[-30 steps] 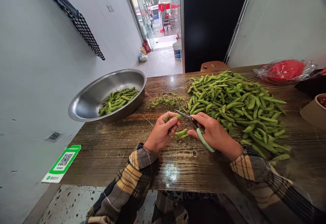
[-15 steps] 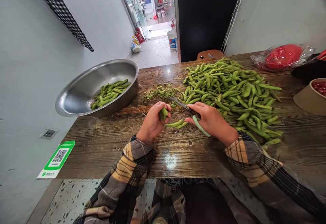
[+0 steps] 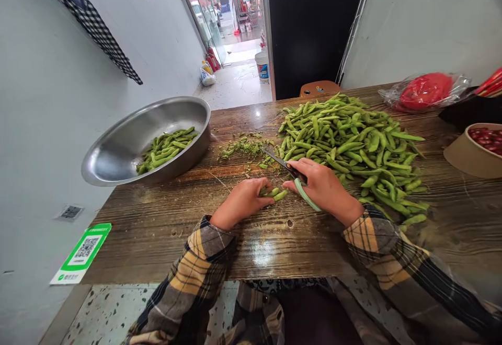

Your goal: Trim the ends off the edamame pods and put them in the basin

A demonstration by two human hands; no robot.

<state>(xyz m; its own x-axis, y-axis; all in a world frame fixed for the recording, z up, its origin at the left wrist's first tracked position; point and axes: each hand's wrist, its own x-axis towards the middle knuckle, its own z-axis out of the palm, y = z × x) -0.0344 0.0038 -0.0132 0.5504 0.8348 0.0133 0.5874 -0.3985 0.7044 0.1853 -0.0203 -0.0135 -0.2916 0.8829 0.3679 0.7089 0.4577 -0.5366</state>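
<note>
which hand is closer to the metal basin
Left. The left hand is right of the metal basin and nearer the camera; the right hand, holding scissors, is farther right, by the edamame pile.

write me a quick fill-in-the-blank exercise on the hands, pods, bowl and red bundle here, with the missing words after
The tool in the right hand is a pair of ____.
The pods at the left hand are coloured ____.
Seen by the wearer, the metal bowl stands to the ____ of the big pile.
The plastic-wrapped bundle is coloured ____.
Missing words: scissors; green; left; red
</note>
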